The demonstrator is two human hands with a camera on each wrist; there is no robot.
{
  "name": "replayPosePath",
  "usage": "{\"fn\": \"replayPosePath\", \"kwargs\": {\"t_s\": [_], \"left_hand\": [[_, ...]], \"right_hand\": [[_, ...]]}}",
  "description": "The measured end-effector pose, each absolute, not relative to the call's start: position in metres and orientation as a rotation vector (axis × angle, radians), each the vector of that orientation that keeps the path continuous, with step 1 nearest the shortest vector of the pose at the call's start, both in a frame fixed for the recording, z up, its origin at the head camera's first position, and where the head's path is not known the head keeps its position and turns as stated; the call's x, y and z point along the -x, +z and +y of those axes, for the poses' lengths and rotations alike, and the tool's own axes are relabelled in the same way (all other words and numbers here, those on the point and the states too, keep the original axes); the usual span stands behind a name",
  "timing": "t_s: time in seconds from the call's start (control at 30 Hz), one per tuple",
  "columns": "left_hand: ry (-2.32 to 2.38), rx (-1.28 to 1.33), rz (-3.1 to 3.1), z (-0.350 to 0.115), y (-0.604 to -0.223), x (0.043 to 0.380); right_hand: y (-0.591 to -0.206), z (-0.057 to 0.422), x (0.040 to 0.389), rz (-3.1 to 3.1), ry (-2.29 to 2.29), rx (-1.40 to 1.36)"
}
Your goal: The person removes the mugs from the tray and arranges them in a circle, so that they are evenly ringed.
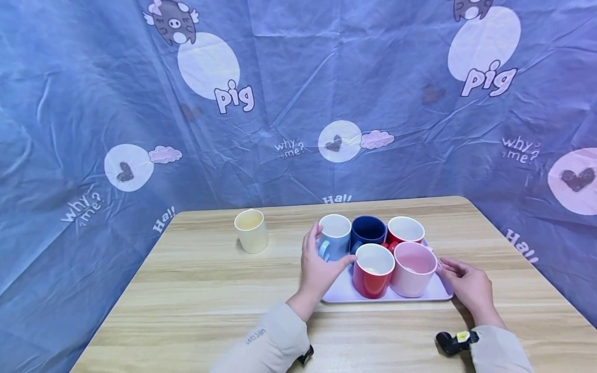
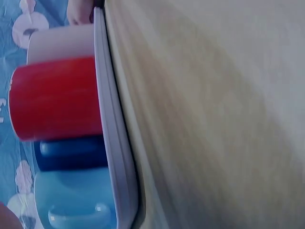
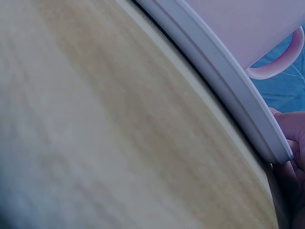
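A pale lilac tray (image 1: 342,292) carries several mugs: a light blue mug (image 1: 337,243), a dark blue mug (image 1: 368,230), a red mug (image 1: 373,280) in front, another red mug (image 1: 407,228) behind, and a pink mug (image 1: 412,274). My left hand (image 1: 319,267) is spread at the tray's left end, fingers beside the light blue mug and thumb reaching toward the front red mug; whether it touches either is unclear. At the tray's right end, my right hand (image 1: 468,287) grips the rim, with fingers above and below it in the right wrist view.
A cream cup (image 1: 252,233) stands by itself at the back left of the wooden table (image 1: 210,300). Behind the table hangs a blue printed cloth (image 1: 289,93), which continues along both sides.
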State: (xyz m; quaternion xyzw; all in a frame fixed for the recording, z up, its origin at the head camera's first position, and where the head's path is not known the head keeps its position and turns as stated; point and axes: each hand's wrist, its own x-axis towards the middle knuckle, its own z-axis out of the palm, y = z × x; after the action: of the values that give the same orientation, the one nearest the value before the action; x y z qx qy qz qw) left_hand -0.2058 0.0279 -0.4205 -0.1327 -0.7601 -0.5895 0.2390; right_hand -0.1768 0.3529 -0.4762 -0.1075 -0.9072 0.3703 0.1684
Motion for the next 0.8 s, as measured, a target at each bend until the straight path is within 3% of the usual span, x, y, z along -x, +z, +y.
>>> {"fn": "replayPosePath", "kwargs": {"t_s": [0.8], "left_hand": [[-1.61,0.432,-2.467,0.064,-0.43,0.183]], "right_hand": [[-0.478,0.354,0.178,-2.58,0.995,0.294]]}}
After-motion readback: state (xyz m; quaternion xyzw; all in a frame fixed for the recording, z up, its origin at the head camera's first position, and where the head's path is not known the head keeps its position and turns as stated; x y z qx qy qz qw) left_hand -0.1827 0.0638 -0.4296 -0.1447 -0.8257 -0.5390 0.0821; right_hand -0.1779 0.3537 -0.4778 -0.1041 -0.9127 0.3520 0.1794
